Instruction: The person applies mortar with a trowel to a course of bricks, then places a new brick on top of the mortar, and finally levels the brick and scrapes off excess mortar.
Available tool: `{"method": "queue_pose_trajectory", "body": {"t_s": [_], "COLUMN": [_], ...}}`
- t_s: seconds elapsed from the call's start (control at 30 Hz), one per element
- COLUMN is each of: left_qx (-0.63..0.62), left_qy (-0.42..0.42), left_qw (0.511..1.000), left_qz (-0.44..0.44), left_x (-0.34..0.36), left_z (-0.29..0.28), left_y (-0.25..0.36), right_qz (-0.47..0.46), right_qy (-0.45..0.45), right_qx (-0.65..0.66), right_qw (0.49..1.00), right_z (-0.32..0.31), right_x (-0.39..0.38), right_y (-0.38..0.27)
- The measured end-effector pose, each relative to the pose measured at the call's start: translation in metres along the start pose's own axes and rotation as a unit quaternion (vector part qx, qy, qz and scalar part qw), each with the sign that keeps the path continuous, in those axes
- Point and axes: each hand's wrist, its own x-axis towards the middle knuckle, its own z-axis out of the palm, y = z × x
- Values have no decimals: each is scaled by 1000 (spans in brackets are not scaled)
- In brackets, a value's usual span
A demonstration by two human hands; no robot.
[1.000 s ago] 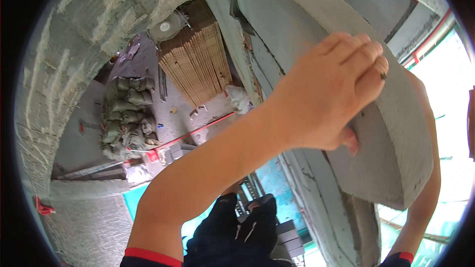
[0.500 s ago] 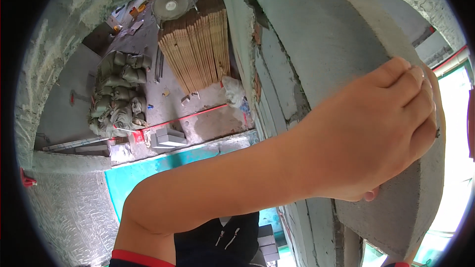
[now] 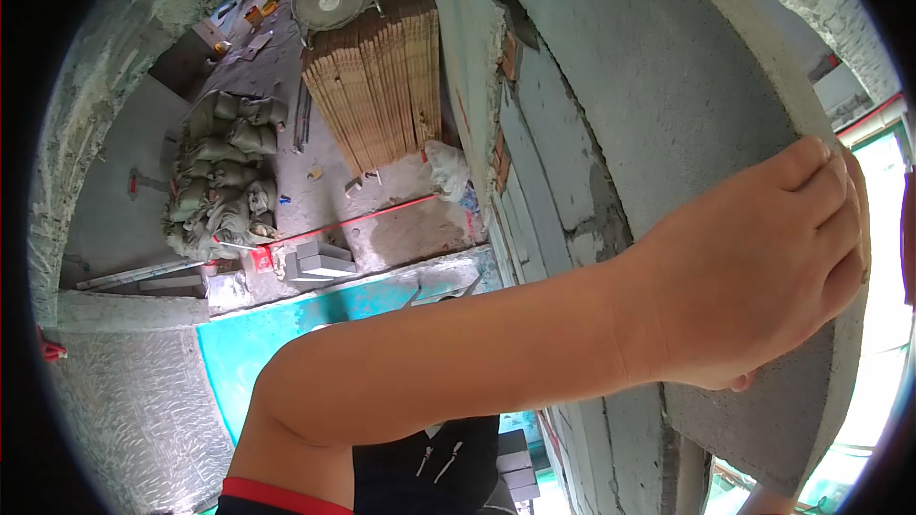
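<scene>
- My left hand (image 3: 763, 277) lies flat at three o'clock, fingers pressed together over the grey block's (image 3: 668, 114) edge, steadying it against the wall (image 3: 544, 181).
- I cannot see my right hand.

A concrete floor (image 3: 401, 229) carries stacked sandbags (image 3: 224, 181), a pile of wooden slats (image 3: 382, 86), and a fan (image 3: 329, 0).
</scene>
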Motion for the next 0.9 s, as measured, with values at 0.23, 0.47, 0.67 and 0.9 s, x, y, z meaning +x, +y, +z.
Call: {"method": "queue_pose_trajectory", "body": {"t_s": [0.23, 0.47, 0.67, 0.9], "left_qx": [-38, -98, -51, -111], "left_qy": [-42, -96, -67, -384], "left_qw": [998, 990, 996, 895], "left_qz": [-2, 17, -9, -197], "left_x": [-6, 12, 13, 121], "left_z": [-14, -25, -33, -25], "left_y": [-5, -5, -14, 28], "right_qz": [49, 152, 161, 360], "right_qy": [19, 164, 333, 275], "right_qx": [103, 251, 313, 657], "right_qw": [993, 942, 875, 603], "right_z": [-12, -109, -42, 78], "right_x": [11, -60, -248, -325], "right_y": [6, 85, 54, 7]}}
